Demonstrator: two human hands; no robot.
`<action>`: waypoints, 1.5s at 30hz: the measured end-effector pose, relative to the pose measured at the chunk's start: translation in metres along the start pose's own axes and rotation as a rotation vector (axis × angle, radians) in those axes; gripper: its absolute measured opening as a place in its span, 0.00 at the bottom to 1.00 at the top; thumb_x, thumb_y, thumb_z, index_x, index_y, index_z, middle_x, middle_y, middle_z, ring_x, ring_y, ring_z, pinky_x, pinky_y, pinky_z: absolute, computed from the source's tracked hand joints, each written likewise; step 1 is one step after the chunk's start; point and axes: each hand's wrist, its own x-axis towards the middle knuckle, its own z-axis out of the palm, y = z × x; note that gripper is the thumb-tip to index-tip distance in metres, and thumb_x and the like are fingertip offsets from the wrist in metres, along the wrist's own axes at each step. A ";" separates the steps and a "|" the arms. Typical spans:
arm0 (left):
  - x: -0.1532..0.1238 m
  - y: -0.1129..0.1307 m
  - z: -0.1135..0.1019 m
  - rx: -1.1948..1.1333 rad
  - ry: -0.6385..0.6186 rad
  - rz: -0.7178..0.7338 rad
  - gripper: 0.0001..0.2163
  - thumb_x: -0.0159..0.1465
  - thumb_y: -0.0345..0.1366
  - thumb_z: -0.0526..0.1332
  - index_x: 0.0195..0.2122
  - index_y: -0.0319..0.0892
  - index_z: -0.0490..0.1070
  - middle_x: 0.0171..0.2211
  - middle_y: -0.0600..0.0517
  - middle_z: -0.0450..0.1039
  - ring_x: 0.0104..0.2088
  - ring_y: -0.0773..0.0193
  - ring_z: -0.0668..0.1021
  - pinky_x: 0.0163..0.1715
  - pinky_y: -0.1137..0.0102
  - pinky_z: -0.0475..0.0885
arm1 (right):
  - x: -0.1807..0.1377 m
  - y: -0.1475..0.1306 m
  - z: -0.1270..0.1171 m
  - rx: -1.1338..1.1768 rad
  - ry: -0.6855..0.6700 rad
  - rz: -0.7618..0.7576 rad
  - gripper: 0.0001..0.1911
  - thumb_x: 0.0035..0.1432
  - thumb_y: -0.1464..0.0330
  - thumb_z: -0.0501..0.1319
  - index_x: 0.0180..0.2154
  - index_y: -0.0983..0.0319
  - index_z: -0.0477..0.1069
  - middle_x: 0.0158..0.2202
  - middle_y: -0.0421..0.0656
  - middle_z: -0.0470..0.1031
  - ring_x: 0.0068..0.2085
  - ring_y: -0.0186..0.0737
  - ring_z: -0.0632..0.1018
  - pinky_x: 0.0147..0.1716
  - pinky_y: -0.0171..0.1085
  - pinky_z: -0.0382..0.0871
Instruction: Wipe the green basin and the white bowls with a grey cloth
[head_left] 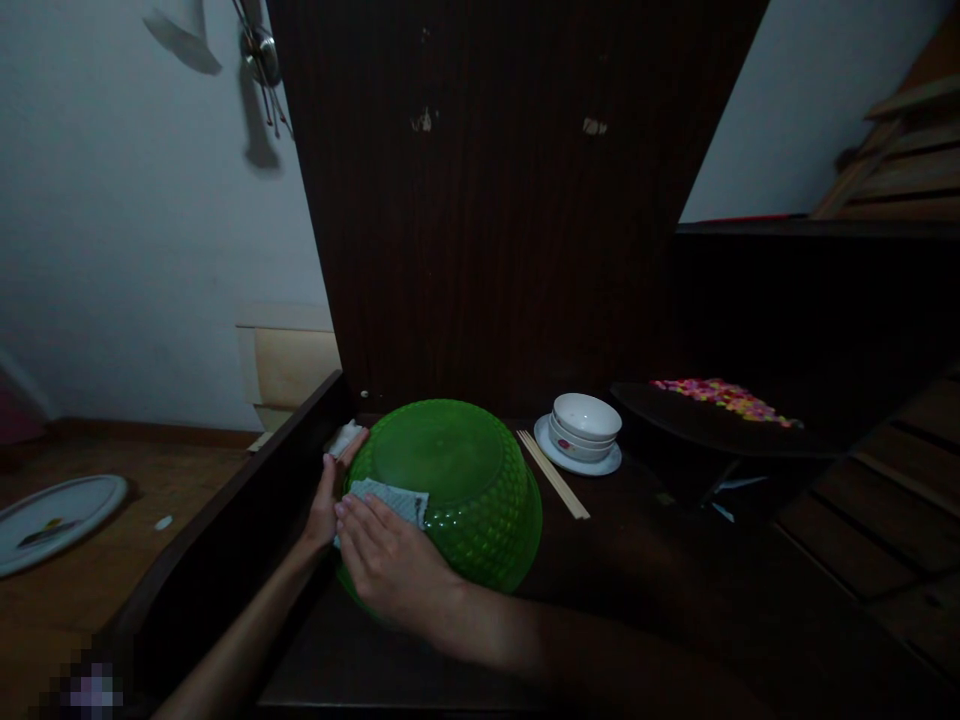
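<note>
A green plastic basin (442,440) rests upside down on the dark wooden tabletop (330,670), its textured side shining. My right hand (390,565) presses a folded light grey-blue cloth (401,500) flat against the near left side of the basin. At the basin's left edge, my left hand (324,510) grips and steadies it, thumb raised and the other fingers partly hidden. Just past those fingers is a small white crumpled item (345,438), whose kind I cannot make out.
Right of the basin lie wooden chopsticks (553,475), beside stacked white bowls (587,418) on a white plate (616,462). A tall dark panel (487,230) stands behind. A low ledge (217,520) borders the left. A dark shelf (675,405) with colourful bits (727,400) sits right.
</note>
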 end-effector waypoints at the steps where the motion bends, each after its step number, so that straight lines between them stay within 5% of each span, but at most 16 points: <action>1: 0.000 0.001 -0.001 0.022 -0.004 0.007 0.36 0.70 0.60 0.37 0.65 0.41 0.65 0.68 0.46 0.62 0.70 0.54 0.60 0.71 0.57 0.49 | 0.000 0.000 0.000 -0.015 0.005 -0.016 0.21 0.70 0.73 0.50 0.57 0.78 0.69 0.61 0.58 0.71 0.65 0.50 0.69 0.68 0.46 0.59; 8: -0.002 0.010 0.005 0.216 0.027 0.115 0.34 0.68 0.60 0.49 0.64 0.39 0.66 0.68 0.44 0.63 0.69 0.51 0.61 0.71 0.53 0.47 | -0.046 0.015 -0.010 0.040 0.091 -0.161 0.18 0.70 0.74 0.52 0.56 0.72 0.71 0.60 0.49 0.74 0.64 0.45 0.70 0.68 0.42 0.60; 16: -0.008 0.010 0.016 0.332 -0.035 0.157 0.32 0.69 0.59 0.48 0.66 0.42 0.64 0.69 0.45 0.59 0.70 0.51 0.60 0.70 0.52 0.49 | -0.112 0.054 -0.027 0.272 0.097 -0.095 0.20 0.70 0.76 0.52 0.60 0.72 0.68 0.61 0.51 0.72 0.66 0.44 0.66 0.64 0.43 0.67; 24: -0.012 0.010 0.021 0.308 -0.023 0.108 0.32 0.70 0.57 0.46 0.69 0.43 0.59 0.71 0.45 0.56 0.71 0.52 0.58 0.71 0.53 0.47 | -0.149 0.085 -0.007 0.374 0.333 0.447 0.33 0.68 0.80 0.46 0.71 0.61 0.47 0.68 0.51 0.61 0.68 0.49 0.62 0.64 0.56 0.65; 33: -0.012 0.000 0.023 0.207 0.013 -0.006 0.34 0.70 0.58 0.47 0.70 0.43 0.55 0.72 0.45 0.52 0.72 0.52 0.55 0.71 0.55 0.45 | -0.146 0.129 0.027 0.867 0.459 1.011 0.25 0.72 0.56 0.51 0.63 0.60 0.67 0.66 0.49 0.66 0.69 0.47 0.63 0.69 0.56 0.53; 39: -0.007 -0.003 0.030 0.135 0.065 -0.025 0.33 0.69 0.56 0.48 0.69 0.42 0.57 0.72 0.46 0.54 0.71 0.51 0.57 0.71 0.55 0.47 | -0.135 0.152 0.040 1.011 0.486 1.094 0.32 0.66 0.46 0.53 0.60 0.61 0.71 0.64 0.50 0.69 0.68 0.51 0.64 0.69 0.57 0.50; 45: -0.004 0.001 0.025 0.076 0.081 -0.026 0.33 0.66 0.58 0.52 0.67 0.42 0.62 0.70 0.45 0.58 0.71 0.49 0.58 0.71 0.54 0.47 | -0.124 0.128 0.026 0.994 0.520 1.138 0.27 0.66 0.53 0.54 0.58 0.59 0.73 0.64 0.47 0.69 0.67 0.51 0.65 0.69 0.56 0.48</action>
